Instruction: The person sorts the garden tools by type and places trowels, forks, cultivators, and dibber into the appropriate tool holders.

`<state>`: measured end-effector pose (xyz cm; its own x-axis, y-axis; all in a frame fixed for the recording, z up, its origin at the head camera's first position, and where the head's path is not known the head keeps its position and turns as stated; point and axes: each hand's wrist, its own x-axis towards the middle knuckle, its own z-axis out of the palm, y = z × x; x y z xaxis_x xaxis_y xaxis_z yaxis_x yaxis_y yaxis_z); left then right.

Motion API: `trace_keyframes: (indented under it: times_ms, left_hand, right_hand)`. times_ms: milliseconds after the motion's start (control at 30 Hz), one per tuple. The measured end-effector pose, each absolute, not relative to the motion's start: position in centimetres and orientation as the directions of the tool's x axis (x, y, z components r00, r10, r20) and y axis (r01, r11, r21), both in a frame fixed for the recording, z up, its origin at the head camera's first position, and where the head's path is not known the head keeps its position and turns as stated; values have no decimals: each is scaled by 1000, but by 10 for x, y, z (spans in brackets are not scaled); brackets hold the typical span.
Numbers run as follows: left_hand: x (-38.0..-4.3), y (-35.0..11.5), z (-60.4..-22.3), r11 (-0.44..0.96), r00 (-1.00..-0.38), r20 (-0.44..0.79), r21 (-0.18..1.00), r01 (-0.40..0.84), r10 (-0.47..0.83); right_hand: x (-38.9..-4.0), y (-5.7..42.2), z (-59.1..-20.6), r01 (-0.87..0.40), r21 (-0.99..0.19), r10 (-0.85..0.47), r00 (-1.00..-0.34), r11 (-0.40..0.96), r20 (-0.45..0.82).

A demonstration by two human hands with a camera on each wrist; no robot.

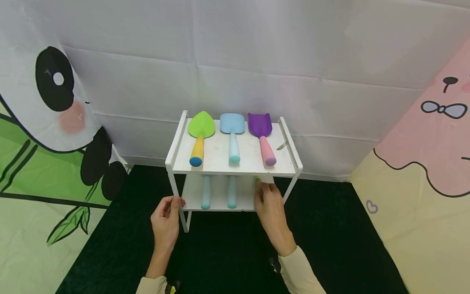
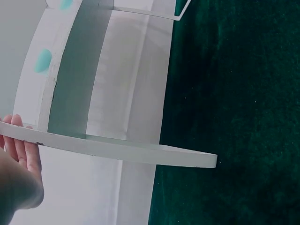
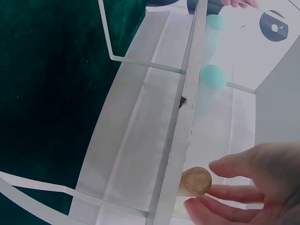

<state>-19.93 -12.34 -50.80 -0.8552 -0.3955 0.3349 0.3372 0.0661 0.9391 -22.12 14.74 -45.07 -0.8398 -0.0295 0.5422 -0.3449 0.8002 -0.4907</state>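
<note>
My right hand [image 1: 271, 204] is at the lower shelf's right side. Its thumb and fingers pinch around the round brown handle end [image 3: 197, 181] of a toy shovel. A trace of green shows beyond it; the rest is hidden. My left hand [image 1: 166, 220] holds the front left leg [image 2: 108, 149] of the white rack, fingers passing behind it. On the lower shelf [image 1: 219, 194] lie two light blue handles [image 1: 206, 192], their blades hidden under the top shelf. The top shelf [image 1: 216, 161] bears a green shovel [image 1: 201, 125], a light blue shovel [image 1: 232, 123] and a purple shovel [image 1: 260, 125].
A white cloth [image 1: 257, 53] hangs behind the rack. Printed cloths with a panda [image 1: 55, 77] and a pink figure [image 1: 433, 139] stand at the sides. Dark green carpet [image 1: 227, 249] covers the floor. A grey mark [image 1: 282, 145] shows on the top shelf's right.
</note>
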Motion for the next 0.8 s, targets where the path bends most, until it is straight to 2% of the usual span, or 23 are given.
trace_keyframes:
  times_ms: [500, 800]
  left_hand:
    - [-189, -126, -502, 88, -874, 312, 949, 301, -373]
    - [-183, -130, -498, 166, -873, 322, 946, 279, -366]
  right_hand:
    - [-208, 154, -460, -437, -407, -83, -756, 802, 649]
    - [-201, 165, -466, -526, -353, -161, -703, 774, 693]
